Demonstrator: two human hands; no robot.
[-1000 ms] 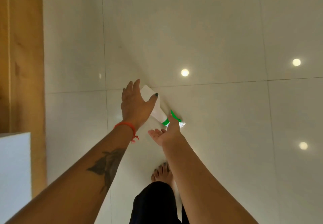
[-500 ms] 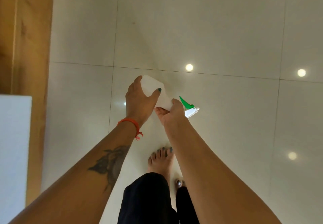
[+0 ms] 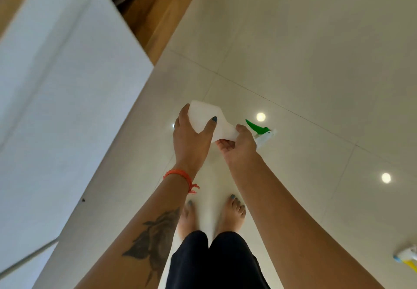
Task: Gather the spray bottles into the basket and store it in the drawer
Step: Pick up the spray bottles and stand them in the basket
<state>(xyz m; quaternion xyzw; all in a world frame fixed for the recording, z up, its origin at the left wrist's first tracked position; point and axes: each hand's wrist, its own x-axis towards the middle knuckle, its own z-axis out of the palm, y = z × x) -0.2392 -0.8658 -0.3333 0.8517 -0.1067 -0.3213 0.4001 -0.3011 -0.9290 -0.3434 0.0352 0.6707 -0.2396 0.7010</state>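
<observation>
A white spray bottle [image 3: 204,117] with a green trigger [image 3: 256,127] is held sideways above the floor, nozzle pointing right. My left hand [image 3: 191,137] wraps the bottle's body, thumb on top. My right hand [image 3: 239,146] grips its neck just below the trigger. At the right edge, low down, part of another spray head [image 3: 406,256] in white, yellow and blue lies on the floor. No basket or drawer is in view.
A large white surface [image 3: 56,108] fills the left side, with a wooden panel [image 3: 162,16] and dark cloth beyond it at the top. Glossy pale floor tiles [image 3: 316,52] spread to the right, reflecting ceiling lights. My bare feet [image 3: 212,216] stand below the hands.
The bottle has come up off the floor and both hands now grip it. The view has swung left, bringing the white surface in, and both feet now stand side by side.
</observation>
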